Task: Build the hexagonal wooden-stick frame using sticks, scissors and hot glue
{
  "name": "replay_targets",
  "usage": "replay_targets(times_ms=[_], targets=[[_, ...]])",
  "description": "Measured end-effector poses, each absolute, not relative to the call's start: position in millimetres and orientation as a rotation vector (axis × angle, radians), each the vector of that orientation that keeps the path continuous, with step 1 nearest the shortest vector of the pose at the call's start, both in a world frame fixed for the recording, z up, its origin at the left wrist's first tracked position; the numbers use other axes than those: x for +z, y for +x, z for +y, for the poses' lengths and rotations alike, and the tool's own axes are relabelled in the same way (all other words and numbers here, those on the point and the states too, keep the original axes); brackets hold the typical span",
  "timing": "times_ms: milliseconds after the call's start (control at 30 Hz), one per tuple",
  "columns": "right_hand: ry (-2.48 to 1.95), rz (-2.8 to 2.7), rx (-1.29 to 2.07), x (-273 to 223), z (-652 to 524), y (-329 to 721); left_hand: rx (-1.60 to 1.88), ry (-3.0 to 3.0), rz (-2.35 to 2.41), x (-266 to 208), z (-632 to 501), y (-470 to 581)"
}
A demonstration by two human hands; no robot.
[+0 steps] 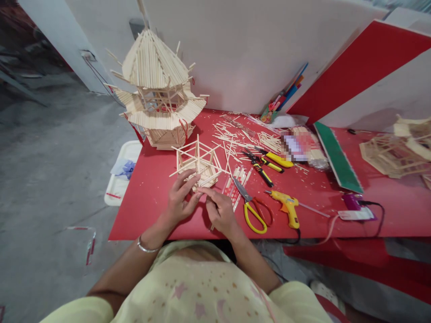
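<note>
A small six-sided frame of thin wooden sticks [198, 154] stands on the red table in front of me. My left hand [182, 197] is closed on its near side, with fingertips over the rim and thumb at the base. My right hand [220, 211] touches the near edge with its stretched index finger, close to the left thumb. Its other fingers are curled, and what they may hold is hidden. One end of a thin stick [212, 227] shows below the right hand; I cannot tell whether it is held.
A tall stick pagoda [155, 67] rises behind the frame. To the right are scissors [249, 206], a yellow glue gun [285, 207], pliers [261, 170] and loose sticks [232, 134]. A power strip [357, 215], a green board [338, 157] and another stick model [387, 152] are farther right.
</note>
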State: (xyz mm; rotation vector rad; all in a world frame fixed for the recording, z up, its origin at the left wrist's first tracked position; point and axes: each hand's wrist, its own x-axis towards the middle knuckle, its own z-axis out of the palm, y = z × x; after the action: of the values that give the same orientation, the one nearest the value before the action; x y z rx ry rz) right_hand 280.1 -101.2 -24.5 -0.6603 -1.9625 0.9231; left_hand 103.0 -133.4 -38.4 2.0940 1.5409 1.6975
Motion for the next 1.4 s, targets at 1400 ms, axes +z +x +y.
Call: replay_targets(times_ms=[1400], targets=[[-0.683, -1.977, 0.945, -27.7, -100.2, 281.1, 1.707, 2.093, 1.531, -36.6, -133.6, 103.0]])
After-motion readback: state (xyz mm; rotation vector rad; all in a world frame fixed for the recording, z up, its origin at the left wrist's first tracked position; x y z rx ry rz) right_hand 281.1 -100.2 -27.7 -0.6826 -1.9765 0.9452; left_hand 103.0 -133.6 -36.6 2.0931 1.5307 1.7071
